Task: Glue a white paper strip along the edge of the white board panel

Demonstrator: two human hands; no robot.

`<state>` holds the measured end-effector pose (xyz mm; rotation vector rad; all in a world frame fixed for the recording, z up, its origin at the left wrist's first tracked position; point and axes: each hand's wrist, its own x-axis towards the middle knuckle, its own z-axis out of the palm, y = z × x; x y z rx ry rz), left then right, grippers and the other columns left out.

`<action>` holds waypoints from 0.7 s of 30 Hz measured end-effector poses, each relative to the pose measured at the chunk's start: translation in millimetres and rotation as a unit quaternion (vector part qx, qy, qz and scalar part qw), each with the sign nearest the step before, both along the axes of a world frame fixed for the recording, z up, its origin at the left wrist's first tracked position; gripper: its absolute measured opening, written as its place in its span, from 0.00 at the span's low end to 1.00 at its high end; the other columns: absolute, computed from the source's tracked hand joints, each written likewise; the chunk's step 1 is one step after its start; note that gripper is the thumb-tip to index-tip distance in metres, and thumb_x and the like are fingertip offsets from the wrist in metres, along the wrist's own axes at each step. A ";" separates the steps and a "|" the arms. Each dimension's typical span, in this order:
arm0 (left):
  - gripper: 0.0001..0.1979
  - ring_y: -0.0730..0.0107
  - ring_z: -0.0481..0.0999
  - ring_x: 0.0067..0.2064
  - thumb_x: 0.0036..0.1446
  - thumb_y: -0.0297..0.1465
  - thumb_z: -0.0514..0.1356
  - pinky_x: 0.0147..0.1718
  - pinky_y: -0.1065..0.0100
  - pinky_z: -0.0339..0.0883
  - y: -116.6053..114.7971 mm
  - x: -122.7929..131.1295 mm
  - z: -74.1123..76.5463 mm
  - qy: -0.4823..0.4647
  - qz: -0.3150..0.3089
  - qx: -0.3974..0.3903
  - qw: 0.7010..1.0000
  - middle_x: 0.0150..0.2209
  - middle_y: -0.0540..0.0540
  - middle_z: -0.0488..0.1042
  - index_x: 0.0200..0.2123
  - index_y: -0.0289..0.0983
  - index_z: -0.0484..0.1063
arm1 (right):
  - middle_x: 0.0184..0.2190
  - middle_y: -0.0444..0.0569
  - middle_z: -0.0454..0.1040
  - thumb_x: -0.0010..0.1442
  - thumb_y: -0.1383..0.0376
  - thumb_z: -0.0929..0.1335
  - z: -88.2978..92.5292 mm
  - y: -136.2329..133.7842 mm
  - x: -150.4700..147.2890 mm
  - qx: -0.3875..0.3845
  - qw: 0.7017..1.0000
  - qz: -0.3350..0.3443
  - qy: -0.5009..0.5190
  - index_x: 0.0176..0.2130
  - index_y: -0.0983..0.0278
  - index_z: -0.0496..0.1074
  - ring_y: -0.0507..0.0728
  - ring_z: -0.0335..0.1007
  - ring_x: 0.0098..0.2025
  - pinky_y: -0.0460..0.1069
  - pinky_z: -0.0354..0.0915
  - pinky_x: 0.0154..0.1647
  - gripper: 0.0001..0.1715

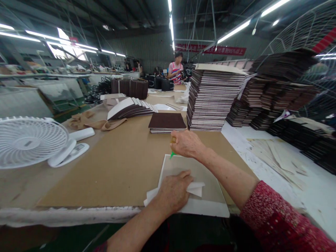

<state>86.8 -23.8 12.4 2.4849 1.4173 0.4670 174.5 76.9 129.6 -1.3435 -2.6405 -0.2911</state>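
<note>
A flat beige panel [204, 175] with a pale border lies at the table's front edge. My left hand [172, 192] rests on it, fingers curled over a folded white cloth [196, 189] whose ends stick out on both sides. Above the panel's far left corner, my right hand [187, 142] is closed around a small yellow applicator with a green pointed tip [172, 155]. The tip points down at the panel's far edge; whether it touches I cannot tell. Most of the applicator's body is hidden in the fist. Just beyond that hand sits a short stack of dark brown panels [167, 120].
A tall stack of brown panels [215, 98] rises behind on the right, near more dark stacks [278, 94]. At left stand a white fan [28, 141] and tan fabric strips [105, 124]. Fanned panels [132, 107] lie farther back. Another person [175, 70] stands beyond the table.
</note>
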 end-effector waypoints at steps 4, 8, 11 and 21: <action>0.25 0.59 0.74 0.56 0.50 0.25 0.56 0.58 0.56 0.68 -1.4 0.3 0.0 -0.002 0.000 0.001 1.000 0.63 0.48 0.66 0.53 0.40 0.70 | 0.38 0.52 0.80 0.60 0.58 0.63 -0.8 -4.5 -4.6 -0.015 1.000 0.007 0.006 0.45 0.59 0.72 0.61 0.75 0.39 0.50 0.62 0.34 0.16; 0.24 0.57 0.75 0.55 0.50 0.25 0.56 0.56 0.55 0.70 -1.0 0.9 -1.5 0.003 0.003 0.004 1.000 0.64 0.50 0.65 0.53 0.41 0.70 | 0.36 0.52 0.80 0.59 0.61 0.63 1.8 -2.6 5.1 -0.014 1.000 -0.017 -0.003 0.43 0.59 0.73 0.61 0.75 0.38 0.50 0.59 0.32 0.14; 0.25 0.57 0.76 0.54 0.50 0.26 0.56 0.55 0.54 0.71 0.3 0.5 -4.1 0.004 0.007 0.002 1.000 0.64 0.51 0.65 0.53 0.42 0.70 | 0.34 0.52 0.80 0.57 0.62 0.63 4.3 0.0 19.9 -0.008 0.999 -0.035 -0.004 0.41 0.59 0.73 0.61 0.75 0.36 0.50 0.55 0.29 0.13; 0.24 0.57 0.75 0.55 0.51 0.26 0.55 0.55 0.54 0.71 -1.6 -1.0 -3.8 -0.006 0.004 0.010 1.000 0.64 0.51 0.66 0.53 0.42 0.70 | 0.30 0.53 0.78 0.54 0.62 0.64 8.3 3.8 59.5 -0.033 0.994 -0.103 -0.011 0.39 0.59 0.74 0.59 0.71 0.32 0.50 0.50 0.27 0.13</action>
